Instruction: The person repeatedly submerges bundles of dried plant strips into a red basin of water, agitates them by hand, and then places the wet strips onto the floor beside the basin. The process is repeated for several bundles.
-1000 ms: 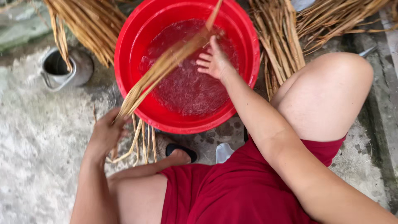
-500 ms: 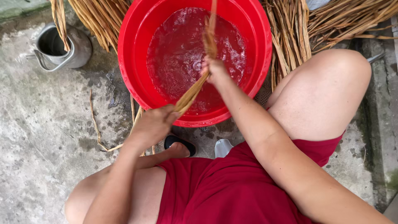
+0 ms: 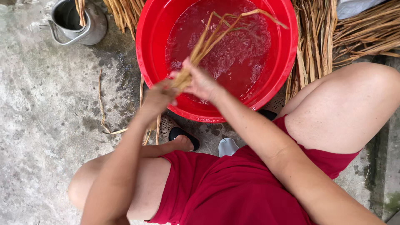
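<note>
Hands [image 3: 183, 89] clench wet straw [image 3: 216, 35] over red basin [image 3: 287, 62] on damp concrete ground [image 3: 46, 108].

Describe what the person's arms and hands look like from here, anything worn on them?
Both arms are bare along all that shows: no sleeves, gloves or watch. The left hand and right hand show no rings, though the fingers are partly hidden. Red shorts are worn.

Glossy red plastic basin [image 3: 287, 54], dull metal kettle [image 3: 89, 27], fibrous dry straw bundle [image 3: 208, 41], rough matt concrete floor [image 3: 37, 125].
</note>
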A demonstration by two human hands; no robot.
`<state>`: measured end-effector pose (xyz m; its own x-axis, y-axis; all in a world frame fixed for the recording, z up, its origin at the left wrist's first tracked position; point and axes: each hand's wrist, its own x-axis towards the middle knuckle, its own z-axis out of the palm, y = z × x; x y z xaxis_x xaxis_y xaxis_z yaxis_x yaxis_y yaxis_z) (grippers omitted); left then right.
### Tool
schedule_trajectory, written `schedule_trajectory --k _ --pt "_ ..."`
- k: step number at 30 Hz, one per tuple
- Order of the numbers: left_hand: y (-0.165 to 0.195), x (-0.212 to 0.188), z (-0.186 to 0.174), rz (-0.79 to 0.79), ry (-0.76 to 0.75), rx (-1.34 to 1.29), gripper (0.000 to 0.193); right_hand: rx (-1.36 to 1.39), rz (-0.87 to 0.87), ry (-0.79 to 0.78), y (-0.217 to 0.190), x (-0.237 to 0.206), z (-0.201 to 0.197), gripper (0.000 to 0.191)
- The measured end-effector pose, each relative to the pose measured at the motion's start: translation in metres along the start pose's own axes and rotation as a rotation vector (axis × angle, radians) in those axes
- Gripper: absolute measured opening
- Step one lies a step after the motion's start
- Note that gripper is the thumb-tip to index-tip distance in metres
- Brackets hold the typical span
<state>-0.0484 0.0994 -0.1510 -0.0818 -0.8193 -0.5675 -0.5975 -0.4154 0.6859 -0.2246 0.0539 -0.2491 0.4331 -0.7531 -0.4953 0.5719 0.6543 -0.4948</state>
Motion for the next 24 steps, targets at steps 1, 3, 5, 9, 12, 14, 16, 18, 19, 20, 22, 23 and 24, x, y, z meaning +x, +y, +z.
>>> schedule_trajectory --k 1,3,5,9,12,14,16,18,19,20,22,23,24 --pt "0.0 0.01 0.018 -0.002 -0.065 0.307 0.03 0.006 -0.018 -0.025 0.01 -0.001 0.006 0.075" --pt "-0.005 0.005 0.049 0.129 -0.007 0.466 0.041 -0.068 -0.013 0.143 0.021 -0.001 0.001 0.049" --pt "-0.001 -0.004 0.062 0.158 -0.077 0.457 0.039 -0.135 0.002 0.349 0.017 0.005 -0.021 0.026" --pt "0.03 -0.036 0.028 0.206 -0.13 0.41 0.036 0.089 -0.05 0.523 -0.018 0.025 -0.077 0.01" --pt "0.051 -0.072 -0.028 0.006 -0.101 0.309 0.035 0.326 -0.11 0.578 -0.048 0.029 -0.117 0.016" --pt "0.055 -0.1 -0.068 0.033 0.088 0.014 0.028 0.393 -0.201 0.643 -0.067 0.024 -0.142 0.024" --pt "0.052 -0.114 -0.097 -0.156 0.237 0.011 0.025 0.407 -0.243 0.698 -0.083 0.02 -0.155 0.038" --pt "0.042 -0.106 -0.106 -0.173 0.302 -0.008 0.025 0.377 -0.254 0.694 -0.091 0.02 -0.157 0.054" --pt "0.035 -0.099 -0.108 -0.195 0.342 -0.047 0.024 0.339 -0.243 0.669 -0.089 0.021 -0.152 0.062" --pt "0.028 -0.093 -0.109 -0.224 0.383 -0.086 0.023 0.295 -0.218 0.61 -0.085 0.022 -0.14 0.071" --pt "0.012 -0.069 -0.096 -0.126 0.227 -0.227 0.021 0.172 -0.136 0.421 -0.068 0.021 -0.102 0.086" --pt "0.005 -0.054 -0.079 -0.117 0.167 -0.154 0.022 0.098 -0.107 0.321 -0.051 0.018 -0.079 0.096" --pt "-0.001 -0.039 -0.058 -0.103 0.107 -0.08 0.024 -0.012 -0.033 0.25 -0.033 0.015 -0.054 0.096"
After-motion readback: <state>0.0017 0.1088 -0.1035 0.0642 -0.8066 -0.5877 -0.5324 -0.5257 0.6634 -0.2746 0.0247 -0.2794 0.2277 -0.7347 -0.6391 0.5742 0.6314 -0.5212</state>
